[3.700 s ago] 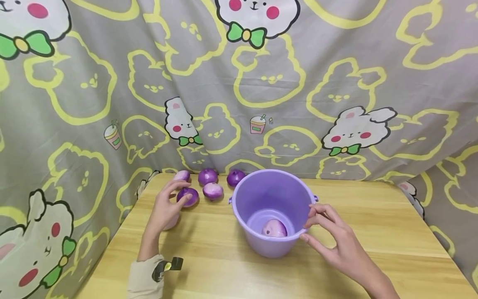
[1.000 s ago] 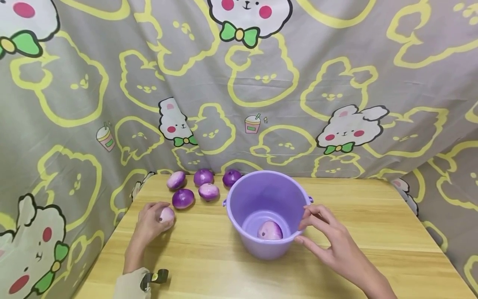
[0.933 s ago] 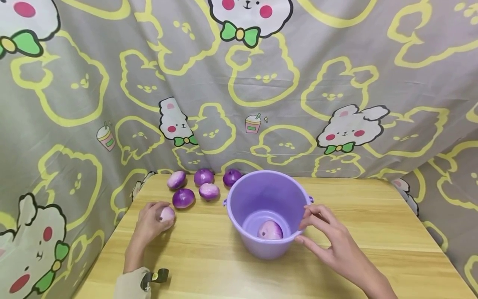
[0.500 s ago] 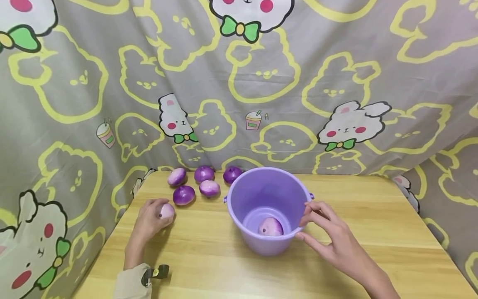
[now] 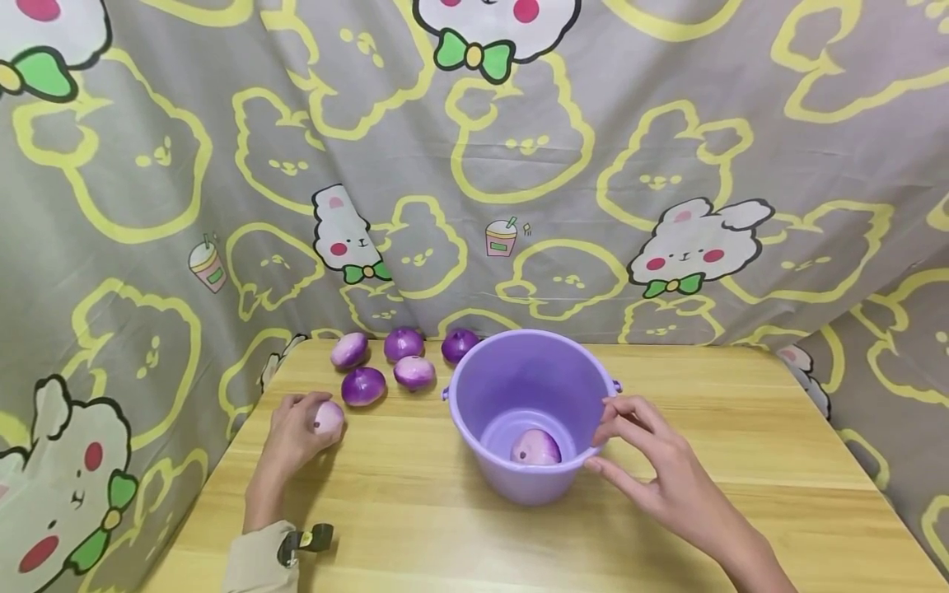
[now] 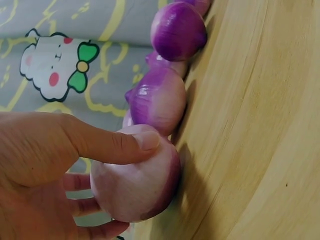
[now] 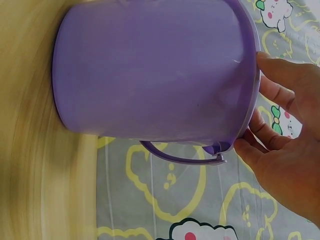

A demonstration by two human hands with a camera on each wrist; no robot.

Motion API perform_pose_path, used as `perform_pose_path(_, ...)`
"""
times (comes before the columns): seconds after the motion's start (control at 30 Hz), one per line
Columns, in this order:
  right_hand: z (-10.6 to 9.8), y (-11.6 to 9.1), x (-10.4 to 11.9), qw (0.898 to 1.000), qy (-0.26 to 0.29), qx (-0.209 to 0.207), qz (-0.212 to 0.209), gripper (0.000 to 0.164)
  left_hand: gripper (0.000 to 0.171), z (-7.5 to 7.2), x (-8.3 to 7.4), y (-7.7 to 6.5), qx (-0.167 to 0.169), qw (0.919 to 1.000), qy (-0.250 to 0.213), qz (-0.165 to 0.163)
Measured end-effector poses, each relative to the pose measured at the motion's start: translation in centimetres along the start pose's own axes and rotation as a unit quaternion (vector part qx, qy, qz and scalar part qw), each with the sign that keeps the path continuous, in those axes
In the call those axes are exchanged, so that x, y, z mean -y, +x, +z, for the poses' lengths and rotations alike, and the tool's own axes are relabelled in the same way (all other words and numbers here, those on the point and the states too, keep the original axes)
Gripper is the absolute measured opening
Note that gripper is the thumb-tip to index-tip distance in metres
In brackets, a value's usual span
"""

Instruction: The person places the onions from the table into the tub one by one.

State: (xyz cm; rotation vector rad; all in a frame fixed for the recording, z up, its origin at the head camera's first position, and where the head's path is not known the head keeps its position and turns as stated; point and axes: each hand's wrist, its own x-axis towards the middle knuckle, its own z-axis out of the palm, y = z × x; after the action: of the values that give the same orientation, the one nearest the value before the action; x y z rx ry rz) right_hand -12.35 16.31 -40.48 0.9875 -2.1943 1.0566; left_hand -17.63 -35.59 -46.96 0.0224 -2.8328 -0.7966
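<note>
At the left of the table, my left hand (image 5: 292, 436) grips a pale pink-purple onion (image 5: 329, 418). In the left wrist view the thumb lies over the top of this onion (image 6: 135, 182) and the fingers curl beneath and behind it, close to the wood. A purple bucket (image 5: 522, 487) stands upright near the middle, with one onion (image 5: 539, 447) lying on its bottom. My right hand (image 5: 667, 469) pinches the bucket's right rim, thumb outside and fingertips over the edge. The right wrist view shows the bucket wall (image 7: 155, 70) and its hanging handle (image 7: 182, 160).
Several more onions lie at the back left: a dark purple onion (image 5: 363, 386) nearest the left hand, a two-toned onion (image 5: 414, 373), and others along the back edge. One onion (image 5: 458, 346) sits close beside the bucket. A patterned curtain (image 5: 549, 165) hangs behind the wooden table (image 5: 756, 428).
From beside the dark purple onion, my left hand has moved nearer and left, onto the pale onion. Over the last second it barely moves. The right hand stays at the bucket's rim.
</note>
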Motion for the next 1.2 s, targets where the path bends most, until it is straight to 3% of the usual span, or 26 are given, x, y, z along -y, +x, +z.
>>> perform_pose_path(0.77, 0.1, -0.1, 0.1, 1.000, 0.001, -0.001, 0.002, 0.046, 0.067, -1.8, 0.1, -0.2, -0.018, 0.9988, -0.044, -0.006)
perform_pose_path(1.0, -0.1, -0.1, 0.2, 1.000, 0.004, 0.009, 0.020, 0.043, 0.066, -2.1, -0.2, 0.0, -0.035, 0.9980, -0.051, 0.011)
perform_pose_path(1.2, 0.0, -0.1, 0.1, 1.000, 0.000, 0.001, 0.001, 0.041, 0.066, -2.0, -0.3, 0.0, -0.043, 0.9977, -0.049, 0.017)
